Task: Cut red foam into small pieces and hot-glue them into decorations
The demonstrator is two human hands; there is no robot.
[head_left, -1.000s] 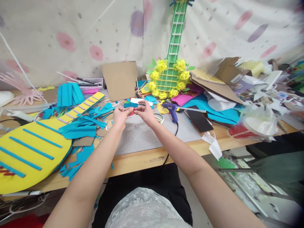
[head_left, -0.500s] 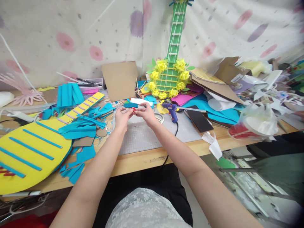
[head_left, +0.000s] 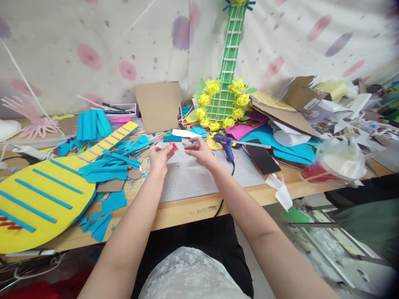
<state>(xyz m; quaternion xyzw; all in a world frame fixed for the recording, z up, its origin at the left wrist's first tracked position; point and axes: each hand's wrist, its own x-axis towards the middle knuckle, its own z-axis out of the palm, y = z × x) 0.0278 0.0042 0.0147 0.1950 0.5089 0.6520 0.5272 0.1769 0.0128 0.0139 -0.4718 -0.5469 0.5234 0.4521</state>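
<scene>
My left hand is closed on a small red piece, perhaps paper, which pokes out past the fingertips. To the right, my right hand hovers apart from it over the grey cutting mat, fingers spread, with nothing plainly held. A thin dark sliver shows by its fingertips, too small to name. Just beyond the hands lie a white strip and a teal block. A blue glue gun with a clear stick in its back rests right of my right hand.
A yellow paper guitar lies left among blue scraps. Behind the mat stand a cardboard square and a green guitar ringed with yellow flowers. Rightward are a black phone, a bagged red-and-white tub and stacked paper.
My hands have drawn apart; the red piece stays in my left hand. My right hand has moved slightly right and its fingers have spread.
</scene>
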